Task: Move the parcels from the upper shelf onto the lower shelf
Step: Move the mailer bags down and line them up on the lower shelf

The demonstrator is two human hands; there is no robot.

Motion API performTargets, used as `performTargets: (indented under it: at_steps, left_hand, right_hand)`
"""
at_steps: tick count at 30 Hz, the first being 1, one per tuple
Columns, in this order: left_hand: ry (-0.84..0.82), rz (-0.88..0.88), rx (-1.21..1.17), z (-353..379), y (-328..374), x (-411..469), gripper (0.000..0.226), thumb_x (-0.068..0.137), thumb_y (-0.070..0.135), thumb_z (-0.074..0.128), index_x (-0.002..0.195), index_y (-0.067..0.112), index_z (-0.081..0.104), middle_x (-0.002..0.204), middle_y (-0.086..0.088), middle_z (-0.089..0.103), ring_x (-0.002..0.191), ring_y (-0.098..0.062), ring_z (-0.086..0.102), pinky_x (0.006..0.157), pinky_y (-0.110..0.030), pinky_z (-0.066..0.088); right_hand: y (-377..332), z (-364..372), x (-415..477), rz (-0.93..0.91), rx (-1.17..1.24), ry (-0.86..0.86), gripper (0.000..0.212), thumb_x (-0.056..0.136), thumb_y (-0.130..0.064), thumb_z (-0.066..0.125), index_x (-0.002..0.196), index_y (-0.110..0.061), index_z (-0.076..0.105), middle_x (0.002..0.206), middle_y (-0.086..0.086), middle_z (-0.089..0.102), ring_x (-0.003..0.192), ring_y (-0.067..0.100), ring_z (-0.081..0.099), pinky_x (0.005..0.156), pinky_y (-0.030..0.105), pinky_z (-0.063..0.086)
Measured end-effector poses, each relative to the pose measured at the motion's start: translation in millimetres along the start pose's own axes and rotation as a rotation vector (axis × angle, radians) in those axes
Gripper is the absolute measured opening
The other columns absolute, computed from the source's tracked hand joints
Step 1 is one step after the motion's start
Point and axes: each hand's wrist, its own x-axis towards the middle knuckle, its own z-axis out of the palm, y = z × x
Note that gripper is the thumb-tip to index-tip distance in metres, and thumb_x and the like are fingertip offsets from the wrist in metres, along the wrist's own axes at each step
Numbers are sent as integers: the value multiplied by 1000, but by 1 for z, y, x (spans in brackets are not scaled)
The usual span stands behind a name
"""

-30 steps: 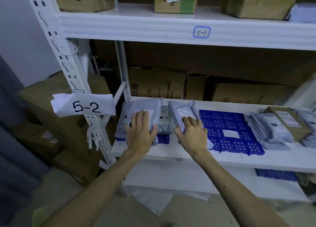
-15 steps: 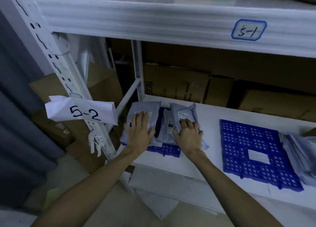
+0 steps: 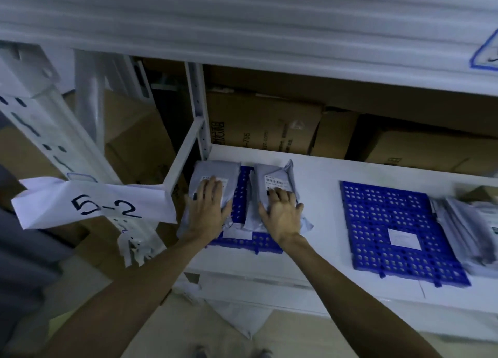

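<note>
**Both hands flat on two parcels, lower shelf**

1. Position of hands. My left hand [image 3: 206, 209] lies palm down on the left parcel [image 3: 215, 173]. The fingers are straight and close together and cover part of its printed label. My right hand [image 3: 283, 214] lies palm down on the right parcel [image 3: 279, 173]. Its fingers are spread and slightly bent, with the tips just below the label. Neither hand is wrapped round its parcel: both press from above. The two hands are apart, one per parcel.

2. Position of parcels. Both parcels are grey plastic mailing bags. They lie side by side at the left end of the lower shelf [image 3: 318, 174], on a blue mat [image 3: 242, 181] full of holes. A strip of the mat shows between them. The right parcel overhangs the mat's right edge onto the white shelf board.

3. Other items on the lower shelf. A second blue mat [image 3: 377, 209] lies well to the right and carries a small white sticker [image 3: 404, 239]. A stack of parcels [image 3: 469, 231] rests on its right edge and is blurred. Cardboard boxes [image 3: 264, 127] stand along the back.

4. Frame. The front beam of the upper shelf [image 3: 242, 20] runs across the top of the view. A paper tag [image 3: 94, 204] marked "5-2" hangs on the left post [image 3: 40, 131].
</note>
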Motion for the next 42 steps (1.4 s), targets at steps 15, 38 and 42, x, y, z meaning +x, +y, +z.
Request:
performTargets:
  at_steps: [15,38,42]
  left_hand:
    - [-100,-11,-105,28,-21,-1,67,85,53,40,131,5,51,137,-20,51,129,-36,46,86,-60,47]
    - [-35,-185,-77,-19,77,-48,52,87,38,48,126,4,52,134,-24,51,123,-40,49,103,-67,29]
    - [-11,-160,-76,-39,94,-62,52,90,38,46,130,6,50,137,-24,48,127,-40,44,105,-65,29]
  right_hand:
    - [1,22,5,38,-123,-189,63,93,-54,39,141,-14,32,149,12,25,132,34,27,100,57,37]
    - [45,-16,-42,-93,87,-58,53,97,-44,39,141,-14,41,148,7,39,136,25,31,112,45,25]
    - [54,-43,-67,-114,116,31,49,97,-41,43,137,-13,46,142,8,46,130,26,36,108,42,31]
